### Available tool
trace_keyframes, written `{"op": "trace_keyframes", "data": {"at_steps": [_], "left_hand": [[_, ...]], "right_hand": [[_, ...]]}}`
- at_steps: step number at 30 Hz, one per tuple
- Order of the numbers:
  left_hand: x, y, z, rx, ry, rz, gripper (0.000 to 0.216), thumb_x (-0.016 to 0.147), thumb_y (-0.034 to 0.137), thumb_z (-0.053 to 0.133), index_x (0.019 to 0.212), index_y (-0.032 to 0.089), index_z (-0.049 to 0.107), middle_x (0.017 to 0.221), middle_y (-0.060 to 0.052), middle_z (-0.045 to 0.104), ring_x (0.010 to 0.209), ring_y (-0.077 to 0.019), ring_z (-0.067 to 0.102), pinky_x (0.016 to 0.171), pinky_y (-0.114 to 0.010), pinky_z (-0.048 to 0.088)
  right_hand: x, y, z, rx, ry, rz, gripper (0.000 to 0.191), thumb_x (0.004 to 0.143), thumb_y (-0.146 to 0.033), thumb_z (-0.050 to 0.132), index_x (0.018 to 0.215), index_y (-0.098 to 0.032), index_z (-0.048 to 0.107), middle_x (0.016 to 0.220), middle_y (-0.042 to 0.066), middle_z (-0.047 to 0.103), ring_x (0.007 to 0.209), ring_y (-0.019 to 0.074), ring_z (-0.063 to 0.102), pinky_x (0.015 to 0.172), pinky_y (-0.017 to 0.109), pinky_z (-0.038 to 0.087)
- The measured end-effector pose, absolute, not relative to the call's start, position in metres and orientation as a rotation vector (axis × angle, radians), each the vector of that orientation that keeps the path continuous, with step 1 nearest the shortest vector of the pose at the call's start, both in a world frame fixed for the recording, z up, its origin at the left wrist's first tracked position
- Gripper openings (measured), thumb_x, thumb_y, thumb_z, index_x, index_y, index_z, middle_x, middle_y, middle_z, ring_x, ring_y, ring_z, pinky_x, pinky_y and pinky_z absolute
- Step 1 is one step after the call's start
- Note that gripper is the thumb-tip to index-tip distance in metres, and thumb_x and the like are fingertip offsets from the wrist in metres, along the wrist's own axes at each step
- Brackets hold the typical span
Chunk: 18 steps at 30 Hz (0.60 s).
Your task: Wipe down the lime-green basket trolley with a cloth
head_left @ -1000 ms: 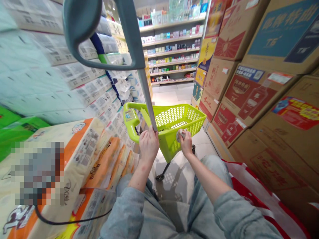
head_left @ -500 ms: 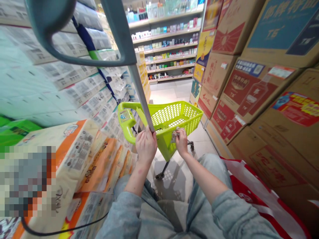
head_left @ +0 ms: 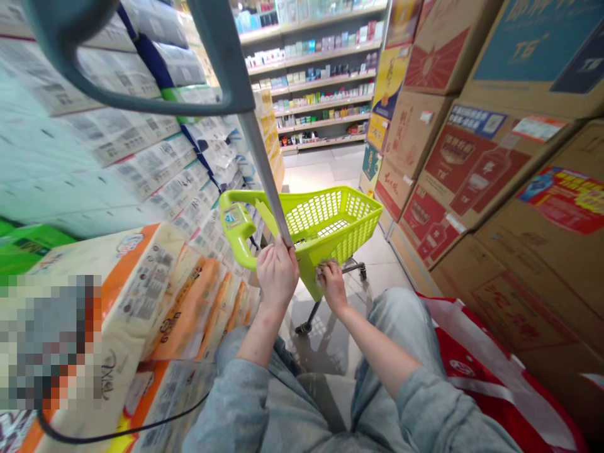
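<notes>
A lime-green shopping cart (head_left: 358, 233) with a perforated basket stands in front of my knees. A metal pole (head_left: 265, 167) with a grey loop handle (head_left: 155, 106) at its upper end rises from the cart toward the upper left. My left hand (head_left: 277, 270) is closed round the lower end of this pole, beside the basket's near corner. A small crumpled greyish cloth (head_left: 321, 272) is bunched in my right hand (head_left: 334, 286) and pressed to the cart's near side panel. Part of the cloth is hidden by my fingers.
Packs of tissue paper (head_left: 179, 308) are stacked close on my left. Cardboard cartons (head_left: 486, 170) rise along the right, with a red and white bag (head_left: 476, 371) by my knee. Shelves of small goods (head_left: 321, 97) stand at the back. A black cable (head_left: 127, 434) crosses at lower left.
My right hand has slid the cloth left and a little down along the cart's side panel. My left hand keeps its grip on the pole. The view has shifted slightly.
</notes>
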<state>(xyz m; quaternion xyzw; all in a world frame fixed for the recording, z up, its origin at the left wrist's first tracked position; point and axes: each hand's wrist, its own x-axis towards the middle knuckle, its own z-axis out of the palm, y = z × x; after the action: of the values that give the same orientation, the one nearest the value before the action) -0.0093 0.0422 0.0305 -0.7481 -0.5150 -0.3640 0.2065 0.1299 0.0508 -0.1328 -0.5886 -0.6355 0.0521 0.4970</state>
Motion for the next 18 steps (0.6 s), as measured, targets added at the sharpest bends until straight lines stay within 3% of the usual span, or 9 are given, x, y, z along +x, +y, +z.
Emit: {"op": "trace_keyframes", "data": {"at_steps": [11, 14, 18], "left_hand": [[-0.013, 0.037, 0.034, -2.087, -1.419, -0.979, 0.042, 0.092, 0.019, 0.036, 0.128, -0.001, 0.044, 0.092, -0.017, 0.068, 0.089, -0.0212, 0.064, 0.092, -0.037, 0.043], [-0.015, 0.037, 0.033, -2.095, -1.423, -0.976, 0.042, 0.092, 0.019, 0.036, 0.128, -0.001, 0.044, 0.095, -0.018, 0.068, 0.090, -0.0215, 0.064, 0.093, -0.038, 0.043], [-0.018, 0.037, 0.032, -2.090, -1.411, -0.982, 0.042, 0.092, 0.019, 0.036, 0.129, 0.001, 0.044, 0.094, -0.018, 0.068, 0.090, -0.0213, 0.064, 0.093, -0.038, 0.043]], "right_hand": [[0.120, 0.045, -0.145, -1.489, -1.394, 0.286, 0.012, 0.079, -0.019, 0.048, 0.085, -0.019, 0.059, 0.095, 0.009, 0.051, 0.091, 0.0227, 0.052, 0.084, 0.039, 0.046], [0.112, 0.046, -0.130, -1.462, -1.224, 0.396, 0.011, 0.080, -0.024, 0.047, 0.083, -0.019, 0.056, 0.088, 0.007, 0.051, 0.085, 0.0209, 0.053, 0.081, 0.036, 0.046], [0.101, 0.048, -0.092, -1.316, -1.149, 0.408, 0.018, 0.084, -0.034, 0.045, 0.091, -0.020, 0.055, 0.093, 0.007, 0.054, 0.093, 0.0210, 0.053, 0.086, 0.037, 0.043]]}}
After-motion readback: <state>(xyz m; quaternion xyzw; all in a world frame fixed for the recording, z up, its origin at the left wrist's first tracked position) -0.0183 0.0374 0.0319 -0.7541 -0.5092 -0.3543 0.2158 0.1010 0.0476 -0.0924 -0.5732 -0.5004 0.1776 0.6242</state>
